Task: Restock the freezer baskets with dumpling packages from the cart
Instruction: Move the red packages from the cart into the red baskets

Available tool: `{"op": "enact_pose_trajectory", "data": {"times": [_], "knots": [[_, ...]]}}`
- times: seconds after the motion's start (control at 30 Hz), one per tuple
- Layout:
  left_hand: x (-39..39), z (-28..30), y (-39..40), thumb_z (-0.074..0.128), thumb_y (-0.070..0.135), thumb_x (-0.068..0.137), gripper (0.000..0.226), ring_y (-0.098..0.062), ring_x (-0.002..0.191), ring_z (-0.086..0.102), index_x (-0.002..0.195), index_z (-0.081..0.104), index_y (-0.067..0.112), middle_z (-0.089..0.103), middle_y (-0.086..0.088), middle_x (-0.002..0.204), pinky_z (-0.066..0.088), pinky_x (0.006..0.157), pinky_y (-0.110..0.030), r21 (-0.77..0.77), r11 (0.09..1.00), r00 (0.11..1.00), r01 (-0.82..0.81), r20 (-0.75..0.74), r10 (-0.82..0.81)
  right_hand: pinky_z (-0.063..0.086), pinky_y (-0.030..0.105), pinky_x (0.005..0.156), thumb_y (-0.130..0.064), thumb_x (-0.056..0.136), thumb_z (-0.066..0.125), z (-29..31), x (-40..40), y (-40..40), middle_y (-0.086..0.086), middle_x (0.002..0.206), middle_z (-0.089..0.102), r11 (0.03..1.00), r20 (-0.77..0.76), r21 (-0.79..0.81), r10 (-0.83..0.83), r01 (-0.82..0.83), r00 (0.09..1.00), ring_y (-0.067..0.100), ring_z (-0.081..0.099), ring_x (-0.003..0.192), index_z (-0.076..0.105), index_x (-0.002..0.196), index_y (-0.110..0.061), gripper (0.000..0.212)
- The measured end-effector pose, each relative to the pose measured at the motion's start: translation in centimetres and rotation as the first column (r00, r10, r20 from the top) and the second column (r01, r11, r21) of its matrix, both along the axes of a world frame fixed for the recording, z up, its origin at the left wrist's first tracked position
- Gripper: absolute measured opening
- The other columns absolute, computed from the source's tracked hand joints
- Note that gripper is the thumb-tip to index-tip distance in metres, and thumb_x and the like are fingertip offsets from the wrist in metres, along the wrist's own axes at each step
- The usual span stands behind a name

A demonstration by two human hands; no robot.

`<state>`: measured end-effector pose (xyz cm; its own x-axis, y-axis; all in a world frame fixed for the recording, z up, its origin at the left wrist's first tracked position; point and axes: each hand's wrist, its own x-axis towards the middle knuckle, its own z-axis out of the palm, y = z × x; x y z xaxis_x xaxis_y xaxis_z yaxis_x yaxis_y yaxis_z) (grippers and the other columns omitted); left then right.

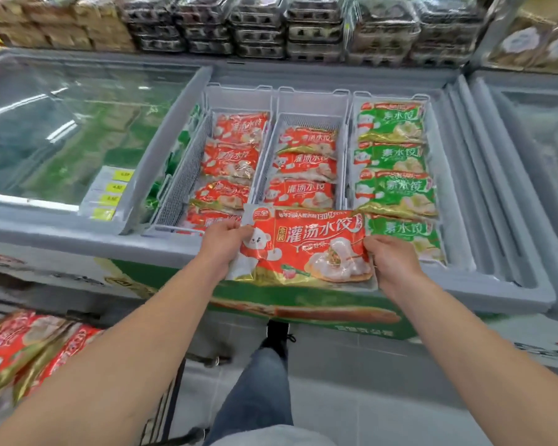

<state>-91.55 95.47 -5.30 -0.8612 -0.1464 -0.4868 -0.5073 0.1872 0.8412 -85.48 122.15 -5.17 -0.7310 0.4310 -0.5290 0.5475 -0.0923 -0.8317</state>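
Note:
I hold one red dumpling package (306, 246) flat over the freezer's front rim (78, 233). My left hand (221, 244) grips its left edge and my right hand (392, 260) grips its right edge. Behind it stand three white baskets. The left basket (181, 175) and the middle basket (310, 120) hold rows of red packages. The right basket (351, 123) holds green packages (397, 188). More red packages (23, 352) are piled in the cart at the lower left.
A sliding glass lid (62, 123) covers the freezer's left half, with yellow price tags (113, 194) at its corner. Another freezer (541, 149) stands to the right. Stacked egg cartons (258, 27) line the shelf behind. My leg and shoe (271, 346) are on the floor below.

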Motion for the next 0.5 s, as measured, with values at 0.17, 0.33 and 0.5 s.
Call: {"op": "enact_pose_trajectory", "data": {"times": [0.17,0.33,0.5], "knots": [[-12.3,-2.7,0.5,0.073,0.014,0.080,0.017,-0.033,0.078,0.072,0.086,0.070,-0.002,0.074,-0.016,0.085,0.061,0.069,-0.045,-0.047,0.998,0.998,0.051,0.049,-0.049,0.057,0.049,0.088,-0.005,0.087,0.060,-2.2,-11.5,0.2,0.015,0.088,0.075,0.997,0.078,0.038,-0.071,0.068,0.994,0.034,0.072,0.088,0.072,0.076,-0.007,0.016],[-20.4,-5.4,1.5,0.069,0.016,0.087,0.017,-0.019,0.053,0.054,0.075,0.067,0.004,0.064,-0.014,0.073,0.038,0.050,-0.023,-0.085,0.990,0.982,0.111,0.161,-0.096,0.054,0.040,0.080,-0.014,0.088,0.062,-4.8,-19.6,0.0,0.005,0.077,0.075,0.990,0.188,0.119,-0.096,0.074,0.977,0.028,0.070,0.081,0.073,0.071,-0.010,0.020],[-27.4,-9.2,2.6,0.068,0.019,0.088,0.020,-0.022,0.060,0.060,0.073,0.069,0.006,0.067,-0.008,0.071,0.050,0.058,-0.030,-0.105,0.986,0.969,0.129,0.224,-0.103,0.046,0.033,0.065,-0.020,0.093,0.057,-7.9,-26.4,0.2,0.010,0.080,0.073,0.980,0.249,0.197,-0.092,0.043,0.964,0.028,0.065,0.077,0.070,0.075,-0.010,0.023]]}}
